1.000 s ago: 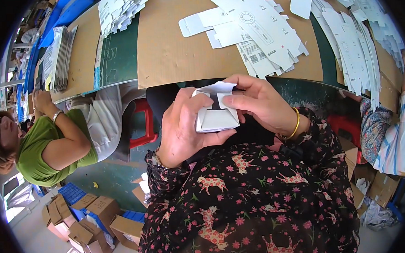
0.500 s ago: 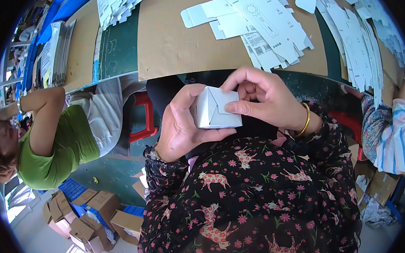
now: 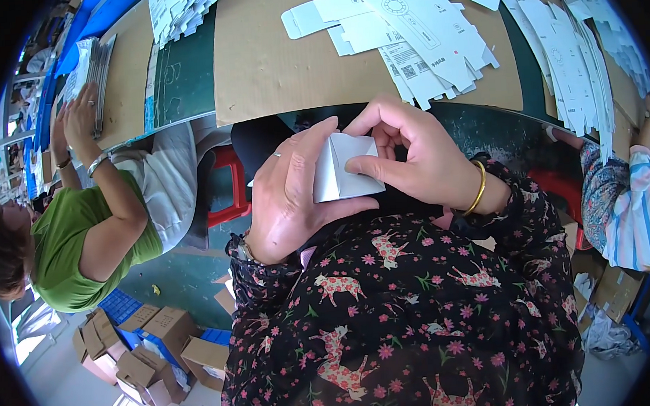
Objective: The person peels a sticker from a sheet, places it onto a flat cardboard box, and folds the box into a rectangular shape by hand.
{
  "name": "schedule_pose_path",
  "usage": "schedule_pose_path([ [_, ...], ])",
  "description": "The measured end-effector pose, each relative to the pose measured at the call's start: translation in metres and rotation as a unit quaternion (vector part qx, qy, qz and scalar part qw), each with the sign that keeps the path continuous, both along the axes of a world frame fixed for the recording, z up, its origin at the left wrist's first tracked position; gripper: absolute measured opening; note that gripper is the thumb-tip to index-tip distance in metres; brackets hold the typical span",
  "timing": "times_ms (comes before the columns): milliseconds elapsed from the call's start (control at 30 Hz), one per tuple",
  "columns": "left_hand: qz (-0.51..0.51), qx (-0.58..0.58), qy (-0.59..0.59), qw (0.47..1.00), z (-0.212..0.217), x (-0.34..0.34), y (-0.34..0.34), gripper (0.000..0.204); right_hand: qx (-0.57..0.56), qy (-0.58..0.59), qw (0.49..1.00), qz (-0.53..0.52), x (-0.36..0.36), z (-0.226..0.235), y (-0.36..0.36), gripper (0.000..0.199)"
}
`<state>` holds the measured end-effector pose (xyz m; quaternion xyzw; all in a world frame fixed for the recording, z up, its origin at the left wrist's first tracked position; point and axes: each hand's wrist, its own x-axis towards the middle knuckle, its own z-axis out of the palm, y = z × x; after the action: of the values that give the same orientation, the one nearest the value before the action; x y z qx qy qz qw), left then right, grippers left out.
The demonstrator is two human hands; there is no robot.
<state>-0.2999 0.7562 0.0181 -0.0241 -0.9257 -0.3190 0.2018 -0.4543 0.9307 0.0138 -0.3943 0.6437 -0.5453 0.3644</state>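
A small white carton (image 3: 341, 184) is held up in front of my chest, its folded end facing me. My left hand (image 3: 284, 190) wraps round its left side, with the thumb along the lower edge. On the end flaps presses the thumb of my right hand (image 3: 425, 157), while its other fingers curl at the far right edge of the carton. Beyond my hands, flat white unfolded cartons (image 3: 434, 32) with printed line drawings lie on a brown cardboard sheet (image 3: 274, 73) covering the green table.
More flat cartons are piled at the right (image 3: 564, 65) and back left (image 3: 182, 10). A person in a green top (image 3: 99, 237) sits to my left by a stack of folded sheets (image 3: 102, 82); another person (image 3: 630, 209) is at right. Open brown boxes (image 3: 166, 329) stand on the floor.
My right thumb has moved left over the carton's end and presses the flaps, which lie differently. My left fingers have straightened somewhat. The person at left has brought both hands to the stack.
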Motion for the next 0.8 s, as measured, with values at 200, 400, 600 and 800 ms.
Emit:
schedule_pose_path([
  [200, 0.02, 0.007, -0.02, 1.0, -0.001, -0.001, 0.003, 0.109, -0.036, 0.038, 0.998, -0.018, 0.001, -0.006, -0.001, 0.032],
  [400, 0.005, -0.006, -0.026, 1.0, 0.01, -0.003, 0.004, 0.104, -0.042, 0.018, 0.999, -0.009, 0.001, -0.002, 0.003, 0.032],
  [600, -0.011, 0.01, -0.032, 0.999, 0.025, -0.01, 0.003, 0.088, -0.055, -0.016, 0.998, -0.004, -0.008, -0.001, 0.007, 0.03],
  [800, -0.019, -0.199, 0.155, 0.968, 0.036, 0.004, 0.011, 0.049, -0.025, -0.067, 0.996, 0.055, -0.019, 0.022, 0.022, 0.047],
])
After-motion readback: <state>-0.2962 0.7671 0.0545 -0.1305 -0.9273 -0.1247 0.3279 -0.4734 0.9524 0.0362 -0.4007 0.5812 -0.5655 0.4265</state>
